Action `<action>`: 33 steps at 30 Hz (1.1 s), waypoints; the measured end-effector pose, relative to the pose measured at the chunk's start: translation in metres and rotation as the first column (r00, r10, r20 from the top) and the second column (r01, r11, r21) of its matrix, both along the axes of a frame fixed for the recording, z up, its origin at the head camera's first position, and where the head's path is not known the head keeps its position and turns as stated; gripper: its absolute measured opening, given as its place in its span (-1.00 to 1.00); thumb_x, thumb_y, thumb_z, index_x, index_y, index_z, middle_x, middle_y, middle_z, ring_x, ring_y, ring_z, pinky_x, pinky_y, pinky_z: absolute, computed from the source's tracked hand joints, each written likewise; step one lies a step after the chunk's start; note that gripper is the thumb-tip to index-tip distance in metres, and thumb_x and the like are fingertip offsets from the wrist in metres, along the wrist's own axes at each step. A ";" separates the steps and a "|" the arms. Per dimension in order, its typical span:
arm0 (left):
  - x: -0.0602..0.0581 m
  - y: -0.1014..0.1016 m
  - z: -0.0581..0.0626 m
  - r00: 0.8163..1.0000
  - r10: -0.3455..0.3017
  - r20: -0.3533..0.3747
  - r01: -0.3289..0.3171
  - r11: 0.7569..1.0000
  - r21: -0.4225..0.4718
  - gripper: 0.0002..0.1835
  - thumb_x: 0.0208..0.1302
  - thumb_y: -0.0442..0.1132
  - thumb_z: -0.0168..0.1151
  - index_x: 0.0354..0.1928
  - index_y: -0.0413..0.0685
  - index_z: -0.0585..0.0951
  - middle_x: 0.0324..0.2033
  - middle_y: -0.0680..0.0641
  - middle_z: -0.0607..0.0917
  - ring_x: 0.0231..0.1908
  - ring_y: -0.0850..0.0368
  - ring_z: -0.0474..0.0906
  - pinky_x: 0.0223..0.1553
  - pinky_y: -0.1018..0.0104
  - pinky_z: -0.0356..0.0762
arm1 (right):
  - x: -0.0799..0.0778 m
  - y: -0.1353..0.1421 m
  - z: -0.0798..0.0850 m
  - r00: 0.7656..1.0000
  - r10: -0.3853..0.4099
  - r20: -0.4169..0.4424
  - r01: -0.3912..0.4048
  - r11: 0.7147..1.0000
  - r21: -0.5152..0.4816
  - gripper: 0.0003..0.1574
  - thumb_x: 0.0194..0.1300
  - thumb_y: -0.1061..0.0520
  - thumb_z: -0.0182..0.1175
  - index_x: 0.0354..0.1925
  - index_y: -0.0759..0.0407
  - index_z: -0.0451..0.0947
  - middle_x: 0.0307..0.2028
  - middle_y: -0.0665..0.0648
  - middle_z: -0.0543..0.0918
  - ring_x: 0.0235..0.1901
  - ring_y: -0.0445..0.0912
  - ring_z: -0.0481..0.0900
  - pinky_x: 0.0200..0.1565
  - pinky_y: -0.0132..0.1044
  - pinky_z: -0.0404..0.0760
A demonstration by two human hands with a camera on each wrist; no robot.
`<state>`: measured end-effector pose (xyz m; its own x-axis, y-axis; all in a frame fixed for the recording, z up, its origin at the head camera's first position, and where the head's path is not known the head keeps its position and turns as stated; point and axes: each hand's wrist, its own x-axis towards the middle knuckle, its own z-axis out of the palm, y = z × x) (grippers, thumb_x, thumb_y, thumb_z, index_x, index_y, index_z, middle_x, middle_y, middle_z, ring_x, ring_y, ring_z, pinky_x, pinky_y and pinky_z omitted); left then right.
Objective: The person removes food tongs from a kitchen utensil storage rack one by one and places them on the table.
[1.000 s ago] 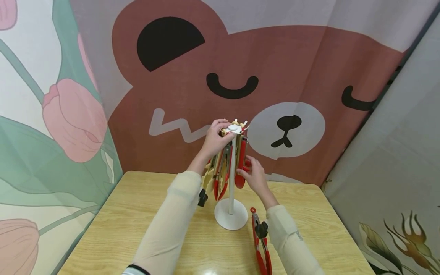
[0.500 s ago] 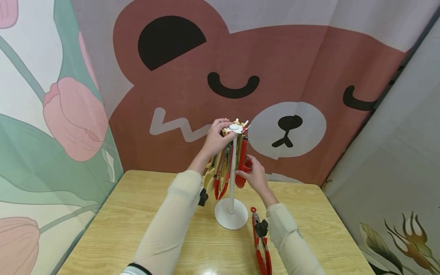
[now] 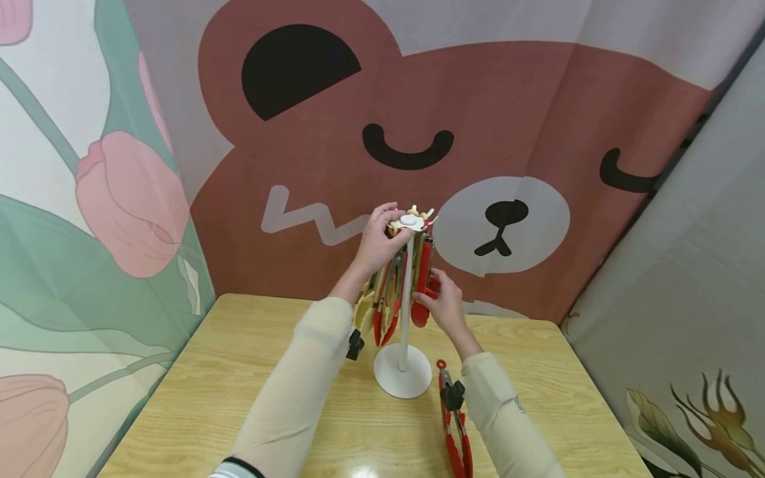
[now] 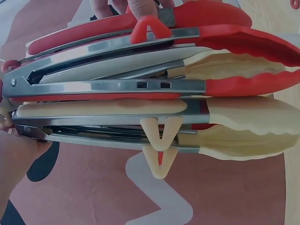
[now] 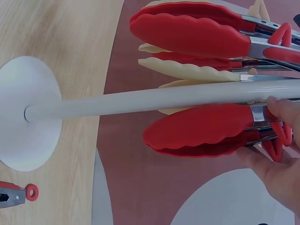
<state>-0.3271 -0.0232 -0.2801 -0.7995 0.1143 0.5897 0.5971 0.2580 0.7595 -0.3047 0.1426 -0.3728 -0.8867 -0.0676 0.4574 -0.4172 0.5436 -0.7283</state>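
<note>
In front of you hangs a bear-print backdrop, brown against grey. A tulip-print backdrop covers your left, a grey floral sheet your right. A white glare shows on the wood-grain table close to you.

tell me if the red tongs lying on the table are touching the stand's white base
Apart. In the right wrist view, a strip of wooden table shows between the white base and the red tongs.

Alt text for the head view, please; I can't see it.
A left hand grips the top of a white stand hung with red and cream tongs while the right hand holds one red pair. A loose pair, also red, lies on the wooden table, right of the stand's base; a bear-print curtain hangs behind.
</note>
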 end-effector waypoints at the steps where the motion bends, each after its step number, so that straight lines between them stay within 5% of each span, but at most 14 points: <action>1: 0.000 0.000 0.000 1.000 -0.003 0.002 0.003 1.000 0.004 -0.60 0.11 -0.25 0.16 0.01 -0.27 0.49 0.16 -0.10 0.29 0.12 0.09 0.22 0.05 0.31 0.27 | 0.000 0.000 0.000 1.000 -0.003 -0.001 0.003 1.000 -0.006 -0.36 0.00 0.29 0.31 0.07 0.33 0.32 -0.11 0.33 0.52 -0.10 0.15 0.50 -0.14 -0.08 0.49; 33: 0.000 0.001 -0.001 1.000 -0.030 -0.008 0.030 0.999 0.029 -0.61 0.10 -0.27 0.17 -0.01 -0.27 0.46 0.15 -0.10 0.28 0.09 0.10 0.24 0.01 0.31 0.30 | 0.001 0.007 0.015 0.995 -0.044 -0.087 0.044 0.999 -0.003 -0.30 0.00 0.28 0.32 0.12 0.34 0.32 -0.10 0.31 0.53 -0.13 0.12 0.52 -0.15 -0.06 0.50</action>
